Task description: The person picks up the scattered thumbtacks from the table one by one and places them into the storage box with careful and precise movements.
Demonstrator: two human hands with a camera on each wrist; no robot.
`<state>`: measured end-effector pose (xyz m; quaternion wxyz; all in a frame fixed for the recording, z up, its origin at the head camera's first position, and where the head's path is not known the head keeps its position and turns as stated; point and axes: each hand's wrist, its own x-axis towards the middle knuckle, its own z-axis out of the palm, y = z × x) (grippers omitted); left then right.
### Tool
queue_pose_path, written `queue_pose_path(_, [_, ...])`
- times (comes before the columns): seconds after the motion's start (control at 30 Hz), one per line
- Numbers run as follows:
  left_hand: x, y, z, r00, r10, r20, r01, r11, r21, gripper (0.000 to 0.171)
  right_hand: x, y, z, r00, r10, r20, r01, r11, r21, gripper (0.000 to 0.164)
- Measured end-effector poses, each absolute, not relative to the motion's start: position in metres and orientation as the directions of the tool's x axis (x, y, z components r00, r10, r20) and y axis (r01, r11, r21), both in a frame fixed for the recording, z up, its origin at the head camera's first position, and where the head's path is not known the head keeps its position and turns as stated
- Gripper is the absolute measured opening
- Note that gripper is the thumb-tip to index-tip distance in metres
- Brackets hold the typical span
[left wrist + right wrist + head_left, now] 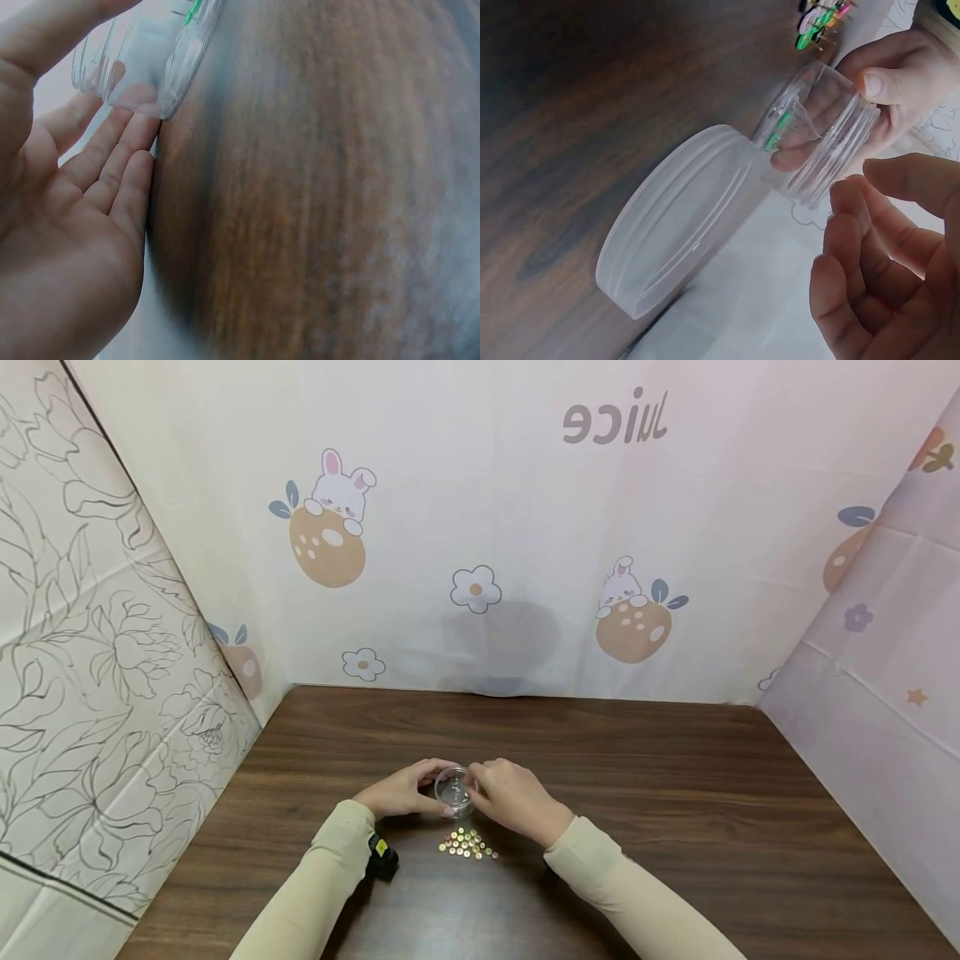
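My left hand holds a clear plastic jar on the table, thumb on the near side and fingers round the far side. In the right wrist view, a green thumbtack lies inside the jar. My right hand is at the jar's mouth. Its fingers bend loosely, thumb tip close to the index fingertip, with nothing visible between them. Several thumbtacks with flat round heads lie in a loose group on the near side of the jar.
A translucent round lid lies beside the jar in the right wrist view; the right hand covers its place in the head view. A dark wooden table carries everything. A printed curtain stands behind it.
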<state>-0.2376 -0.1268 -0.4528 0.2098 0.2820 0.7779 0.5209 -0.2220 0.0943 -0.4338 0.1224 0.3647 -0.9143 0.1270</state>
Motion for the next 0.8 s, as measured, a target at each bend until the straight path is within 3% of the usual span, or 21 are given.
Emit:
queue_pose_path(0.37, [-0.24,-0.128,-0.454,-0.752,0.659,-0.021,0.251,0.316,0.915,0.067,-0.203,0.107,-0.433,-0.699,-0.658,0.28,-0.711,0.684,-0.164,0.005])
queue_pose_path(0.63, [-0.237,-0.128,-0.454,-0.763,0.645,-0.038,0.224,0.319,0.921,0.068,-0.192,0.118,-0.435,-0.732,-0.66,0.168,-0.679,0.686,-0.26,0.01])
queue_pose_path(0.8, [-0.236,-0.127,-0.451,-0.765,0.643,-0.04,0.229,0.329,0.916,0.068,-0.185,0.122,-0.438,-0.716,-0.691,0.104,-0.686,0.667,-0.291,0.009])
